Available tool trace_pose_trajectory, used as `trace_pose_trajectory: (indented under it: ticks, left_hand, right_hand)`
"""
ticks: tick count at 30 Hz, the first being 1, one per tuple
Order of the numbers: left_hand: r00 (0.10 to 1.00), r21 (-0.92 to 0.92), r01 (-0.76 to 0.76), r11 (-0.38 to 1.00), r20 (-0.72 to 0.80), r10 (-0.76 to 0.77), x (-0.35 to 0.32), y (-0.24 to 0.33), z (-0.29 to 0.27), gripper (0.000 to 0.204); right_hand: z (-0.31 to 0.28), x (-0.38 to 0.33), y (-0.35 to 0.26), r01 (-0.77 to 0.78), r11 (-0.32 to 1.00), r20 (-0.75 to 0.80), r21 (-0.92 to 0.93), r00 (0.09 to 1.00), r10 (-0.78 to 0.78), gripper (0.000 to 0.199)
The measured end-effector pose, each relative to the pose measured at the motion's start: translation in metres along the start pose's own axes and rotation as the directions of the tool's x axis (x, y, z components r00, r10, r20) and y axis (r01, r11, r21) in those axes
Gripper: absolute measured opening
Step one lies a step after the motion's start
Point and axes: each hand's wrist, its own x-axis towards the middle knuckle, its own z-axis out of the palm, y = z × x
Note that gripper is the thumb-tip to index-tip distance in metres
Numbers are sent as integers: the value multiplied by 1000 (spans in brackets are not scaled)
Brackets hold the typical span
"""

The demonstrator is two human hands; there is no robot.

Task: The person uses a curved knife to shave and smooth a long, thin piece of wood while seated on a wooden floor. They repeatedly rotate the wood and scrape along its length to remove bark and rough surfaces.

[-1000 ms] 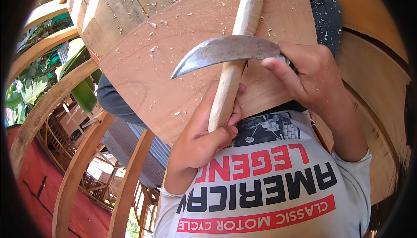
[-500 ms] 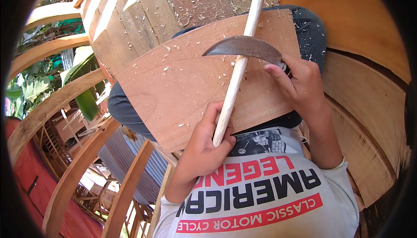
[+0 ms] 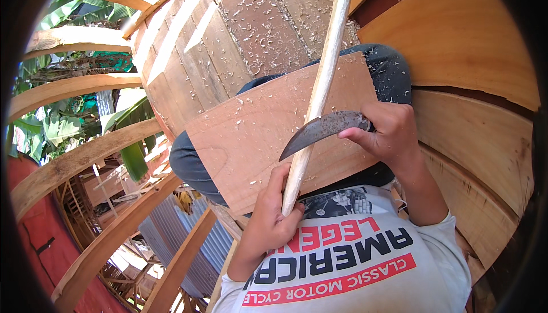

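Note:
My left hand (image 3: 273, 221) is closed around the near end of a long pale wooden stick (image 3: 323, 87), close to my shirt. The stick slants up and away, past the top of the view. My right hand (image 3: 390, 132) grips the handle of a curved knife (image 3: 326, 130), mostly hidden in the fingers. Its dark, spotted blade lies across the stick a little beyond my left hand, tip pointing left. Beneath both, a thin wooden board (image 3: 240, 147) rests over my lap, with a few shavings on it.
Wood shavings (image 3: 268, 33) are scattered over the plank floor (image 3: 188, 67) ahead. Curved wooden ribs (image 3: 85, 147) stand along the left, with banana leaves (image 3: 57, 127) and corrugated sheeting (image 3: 182, 233) beyond. Curved planks (image 3: 462, 124) form a wall at the right.
The knife has moved along the stick toward my left hand, and its blade has tilted tip-down. My left hand keeps its grip. The whole view has shifted slightly.

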Motion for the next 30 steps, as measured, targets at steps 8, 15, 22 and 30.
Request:
trace_pose_trajectory:
  ticks: [8, 15, 22, 30]
  left_hand:
    - [989, -172, 72, 983, 136, -48, -21, -9, -4, 57]
    - [995, -110, 10, 994, 97, 0, -15, 2, -1, 60]
    - [996, -44, -9, 999, 88, 13, -9, 9, 0, 60]
    - [990, -250, 72, 965, 133, -40, -52, 7, -17, 59]
  right_hand:
    - [-32, 4, 31, -253, 942, -96, 220, 955, 279, 57]
    - [-4, 5, -3, 29, 998, -73, 49, 997, -26, 57]
    - [-4, 5, 9, -4, 999, -151, 38, 989, 9, 57]
    - [-27, 12, 43, -331, 914, -171, 236, 912, 374, 59]
